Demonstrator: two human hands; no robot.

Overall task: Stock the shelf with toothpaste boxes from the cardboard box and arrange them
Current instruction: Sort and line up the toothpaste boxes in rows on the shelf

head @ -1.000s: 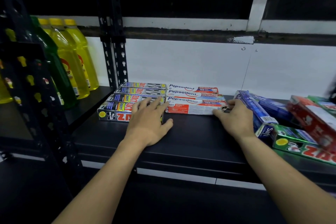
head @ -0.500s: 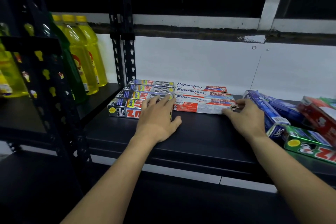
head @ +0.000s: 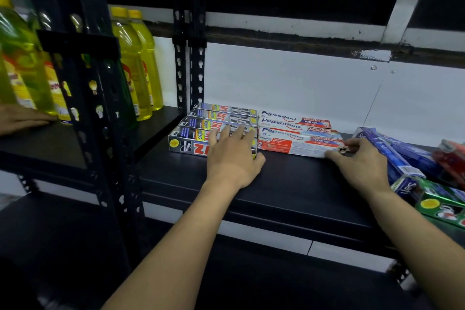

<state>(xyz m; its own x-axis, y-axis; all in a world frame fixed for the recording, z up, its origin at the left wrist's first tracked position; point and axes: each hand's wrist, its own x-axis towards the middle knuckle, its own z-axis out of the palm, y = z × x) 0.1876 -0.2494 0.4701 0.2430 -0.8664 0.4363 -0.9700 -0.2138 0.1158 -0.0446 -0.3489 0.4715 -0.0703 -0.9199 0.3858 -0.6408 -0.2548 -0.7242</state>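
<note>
On the black shelf (head: 289, 184) lie two rows of toothpaste boxes. The silver-black Zact boxes (head: 191, 133) form the left row and the white-red Pepsodent boxes (head: 292, 131) the right row. My left hand (head: 232, 156) rests flat, fingers spread, on the right end of the front Zact box. My right hand (head: 357, 161) touches the right end of the front Pepsodent box (head: 289, 145), fingers curled against it. No cardboard box is in view.
Loose blue (head: 392, 156), red (head: 453, 158) and green (head: 442, 206) toothpaste boxes lie jumbled at the right. Yellow bottles (head: 136, 70) stand on the neighbouring shelf at the left behind black uprights (head: 187, 58). Another person's hand (head: 20, 118) rests on that left shelf.
The view has shifted to the left, so the boxes sit further right in the frame. Both hands keep their places on the front boxes. Another hand has come into view at the far left.
</note>
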